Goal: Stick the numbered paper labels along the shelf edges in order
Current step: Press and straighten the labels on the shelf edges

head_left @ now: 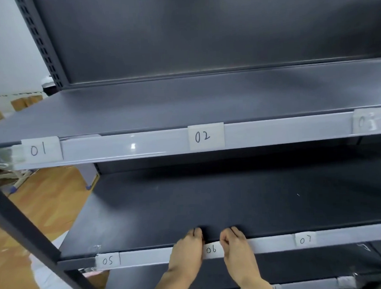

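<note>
A dark grey shelving unit fills the view. Its upper shelf edge (pixel 119 148) carries paper labels 01 (pixel 38 150), 02 (pixel 203 136) and a blurred third label (pixel 365 122) at the right. The lower shelf edge (pixel 147 256) carries labels 05 (pixel 107 261), 06 (pixel 211 250) and 07 (pixel 305 239). My left hand (pixel 187 250) presses the left side of label 06. On the label's right side, my right hand (pixel 235 248) presses too. The fingers of both hands fold over the top of the shelf lip.
A dark slanted post (pixel 24 230) crosses the lower left. Wooden floor (pixel 44 196) and cardboard boxes (pixel 26 102) lie left of the unit. A third shelf edge (pixel 303 285) with taped paper shows at the bottom.
</note>
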